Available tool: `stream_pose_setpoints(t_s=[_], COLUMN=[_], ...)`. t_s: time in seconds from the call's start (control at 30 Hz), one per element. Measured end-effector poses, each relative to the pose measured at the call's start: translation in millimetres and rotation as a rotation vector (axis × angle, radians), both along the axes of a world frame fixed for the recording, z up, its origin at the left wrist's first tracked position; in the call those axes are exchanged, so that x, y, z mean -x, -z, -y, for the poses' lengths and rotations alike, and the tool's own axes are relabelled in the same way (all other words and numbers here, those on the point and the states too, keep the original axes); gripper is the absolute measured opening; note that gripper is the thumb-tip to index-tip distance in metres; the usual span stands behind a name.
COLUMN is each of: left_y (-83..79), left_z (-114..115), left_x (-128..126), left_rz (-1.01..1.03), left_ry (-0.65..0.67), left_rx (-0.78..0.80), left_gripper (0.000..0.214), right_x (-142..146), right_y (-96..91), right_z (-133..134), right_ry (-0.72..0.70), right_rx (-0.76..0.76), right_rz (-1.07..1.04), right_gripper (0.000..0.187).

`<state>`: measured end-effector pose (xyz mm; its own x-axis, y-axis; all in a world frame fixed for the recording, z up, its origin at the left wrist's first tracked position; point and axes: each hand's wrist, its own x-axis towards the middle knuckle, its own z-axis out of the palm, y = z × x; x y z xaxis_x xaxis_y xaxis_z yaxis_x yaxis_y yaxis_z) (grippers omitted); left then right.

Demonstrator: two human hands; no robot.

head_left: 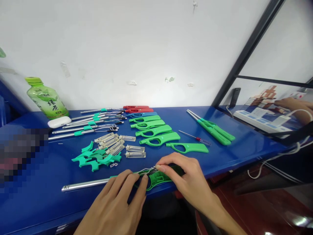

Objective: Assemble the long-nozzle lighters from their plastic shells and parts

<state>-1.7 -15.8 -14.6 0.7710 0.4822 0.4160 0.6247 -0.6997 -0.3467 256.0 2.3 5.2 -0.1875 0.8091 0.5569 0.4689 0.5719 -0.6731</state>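
An opened green lighter handle shell (160,179) lies near the table's front edge, its hollow side up, and a silver lighter tube (85,184) extends from it to the left. My left hand (117,199) presses the shell down where tube and handle meet, fingers bent over it. Thumb and forefinger of my right hand (187,178) pinch a thin white wire (144,170) above the shell. A dark part under the wire is partly covered by fingers. Just beyond are clear fuel tanks (135,154) and a heap of teal triggers (94,158).
Several green handle shells (160,138) are lined up behind, with red (139,110) and blue ones farther back. Wired metal tubes (83,132), a tea bottle (47,99) and a white case (59,122) stand left. A screwdriver (198,139) and green lighters (215,130) lie right.
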Motion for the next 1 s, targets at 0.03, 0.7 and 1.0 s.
stream_pose_setpoints(t_s=[0.03,0.7,1.0], left_y=[-0.1,-5.8,-2.1], left_z=[0.1,-0.8,0.8], left_x=[-0.1,-6.4,-6.1], left_rz=[0.006,0.073,0.072], left_ry=[0.0,0.008,-0.016], left_rx=[-0.004,-0.08,-0.034], left_gripper=[0.049,0.042,0.044], right_x=[0.0,-1.5,-3.7], right_y=[0.5,2.3,4.4], right_z=[0.1,1.1,2.6], right_ry=[0.001,0.009,-0.047], right_rx=[-0.001,-0.029,-0.046], right_rz=[0.0,0.009,-0.013], right_gripper=[0.009,0.009,0.012])
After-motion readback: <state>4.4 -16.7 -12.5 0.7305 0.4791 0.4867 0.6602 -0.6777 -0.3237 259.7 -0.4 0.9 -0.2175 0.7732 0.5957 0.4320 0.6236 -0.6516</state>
